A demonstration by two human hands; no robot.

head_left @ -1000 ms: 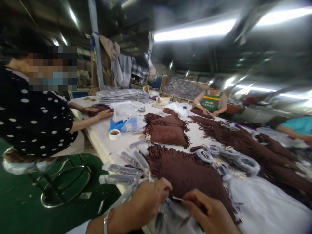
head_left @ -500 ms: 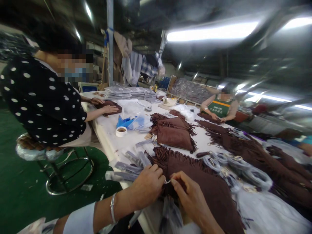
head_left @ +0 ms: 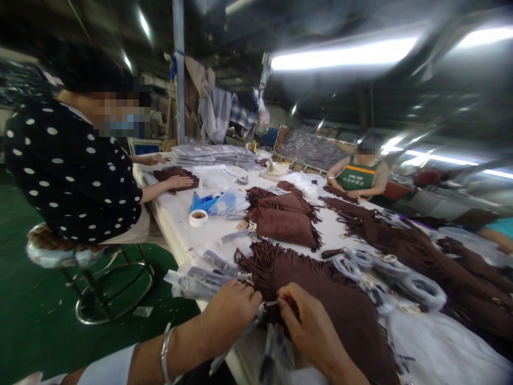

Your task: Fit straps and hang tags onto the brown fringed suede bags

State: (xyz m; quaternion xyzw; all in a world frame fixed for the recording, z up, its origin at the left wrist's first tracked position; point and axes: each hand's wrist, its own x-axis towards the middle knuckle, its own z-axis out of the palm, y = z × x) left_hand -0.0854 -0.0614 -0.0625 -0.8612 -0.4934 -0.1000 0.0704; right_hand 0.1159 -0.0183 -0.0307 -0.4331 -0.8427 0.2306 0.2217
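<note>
My left hand (head_left: 231, 315) is closed, with a small metal clasp (head_left: 264, 306) showing at its fingertips. A short, thin white cord (head_left: 272, 303) runs from the clasp to my right hand (head_left: 306, 318), whose thumb and forefinger pinch its end. Both hands are over the near corner of a brown fringed bag (head_left: 328, 299), which lies flat on the table. Plastic-wrapped straps (head_left: 200, 280) lie left of my left hand, and another wrapped piece (head_left: 274, 350) hangs below, between the hands. What sits inside my left palm is hidden.
More brown bags (head_left: 284, 222) are stacked ahead on the white table (head_left: 176, 230). A tape roll (head_left: 197, 217) lies beside a blue object (head_left: 208, 202). Wrapped coiled straps (head_left: 420, 289) lie right. One co-worker (head_left: 72, 166) sits left; another (head_left: 356, 171) works across the table.
My left hand has shifted slightly left and down, and the metal clasp now shows beside its fingers. The cord looks straighter. The left co-worker's far hand has moved off the bag there.
</note>
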